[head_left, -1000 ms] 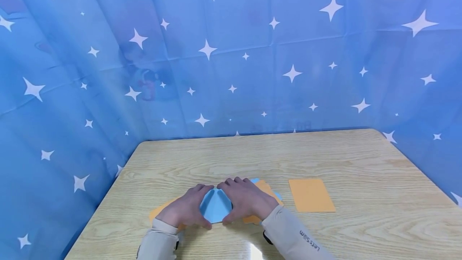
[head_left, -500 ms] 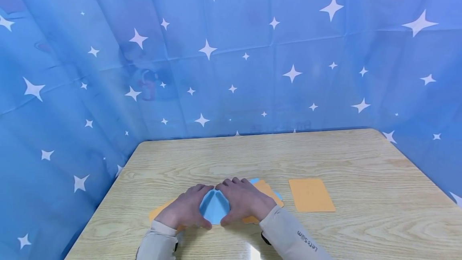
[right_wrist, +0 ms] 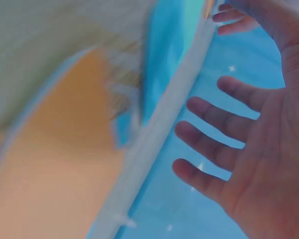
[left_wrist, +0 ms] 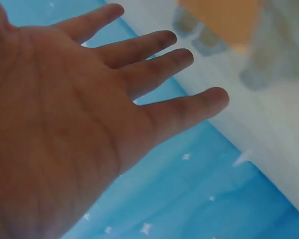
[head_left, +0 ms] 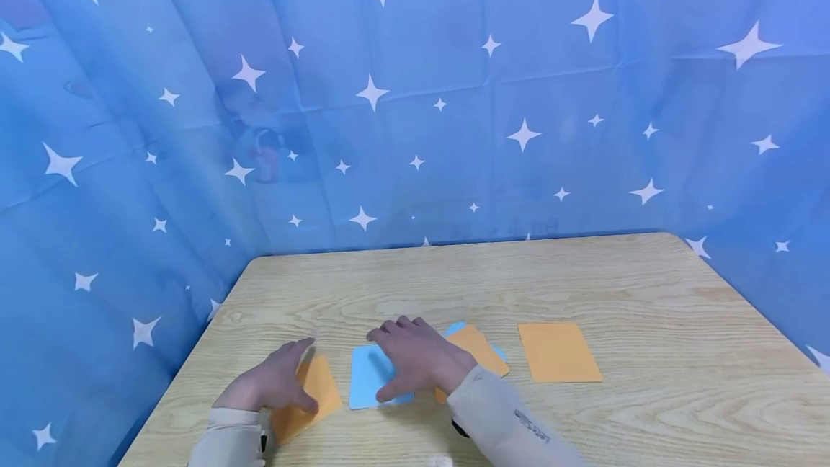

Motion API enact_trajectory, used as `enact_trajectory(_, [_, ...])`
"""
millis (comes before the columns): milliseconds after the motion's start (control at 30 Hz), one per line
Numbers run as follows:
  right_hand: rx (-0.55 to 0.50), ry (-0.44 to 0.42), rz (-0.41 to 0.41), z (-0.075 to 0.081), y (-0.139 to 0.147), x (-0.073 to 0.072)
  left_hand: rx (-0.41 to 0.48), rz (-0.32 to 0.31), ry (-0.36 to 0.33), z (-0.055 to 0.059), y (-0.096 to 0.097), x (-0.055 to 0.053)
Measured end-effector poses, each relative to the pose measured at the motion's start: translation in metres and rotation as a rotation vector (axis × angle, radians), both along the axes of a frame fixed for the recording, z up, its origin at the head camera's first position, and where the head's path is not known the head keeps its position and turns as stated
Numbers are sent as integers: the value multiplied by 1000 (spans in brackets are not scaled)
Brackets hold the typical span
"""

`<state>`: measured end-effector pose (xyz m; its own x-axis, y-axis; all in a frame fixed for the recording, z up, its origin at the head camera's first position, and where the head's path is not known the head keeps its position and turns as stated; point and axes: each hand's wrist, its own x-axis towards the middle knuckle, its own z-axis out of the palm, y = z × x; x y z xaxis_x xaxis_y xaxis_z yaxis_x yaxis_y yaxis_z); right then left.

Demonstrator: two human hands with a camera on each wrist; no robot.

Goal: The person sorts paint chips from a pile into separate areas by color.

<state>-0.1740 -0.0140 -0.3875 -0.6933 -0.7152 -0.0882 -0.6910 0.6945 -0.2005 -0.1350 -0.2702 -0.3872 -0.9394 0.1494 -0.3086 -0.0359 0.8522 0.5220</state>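
In the head view, my left hand [head_left: 269,380] is above an orange square card [head_left: 320,384] on the left, covering part of it. My right hand [head_left: 421,359] hovers at the right side of a blue square card [head_left: 366,378] and hides some of it. Both wrist views show straight to relaxed, parted fingers; the left palm [left_wrist: 79,109] and the right palm [right_wrist: 264,144] hold nothing. Just right of my right hand, another orange card [head_left: 480,348] overlaps a blue one [head_left: 456,327], partly hidden by that hand and wrist.
A separate orange card [head_left: 559,352] lies farther right on the wood-grain table [head_left: 454,283]. A blue curtain with white stars [head_left: 415,92] hangs behind the table and along its left side.
Both hands framed the blue card half a second ago. The left hand has left it and moved left over the orange card; the right hand has shifted slightly, uncovering more blue.
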Motion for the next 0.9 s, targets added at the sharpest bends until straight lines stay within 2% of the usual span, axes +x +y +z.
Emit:
enact_trajectory(100, [10,-5,47,5,-24,-3,8,11,-8,-4,-11,1])
enact_trajectory(200, [30,2,92,7,-50,-6,10,11,19,-4,-15,3])
enact_trajectory(400, [84,-7,118,-3,-86,-9,6,-10,87,-5,-15,6])
enact_trajectory(600, [88,-2,117,-12,-102,-5,28,-45,143,-10,-18,10])
enact_trajectory(900, [99,17,131,-11,-113,-3,61,-45,143,-12,-24,18])
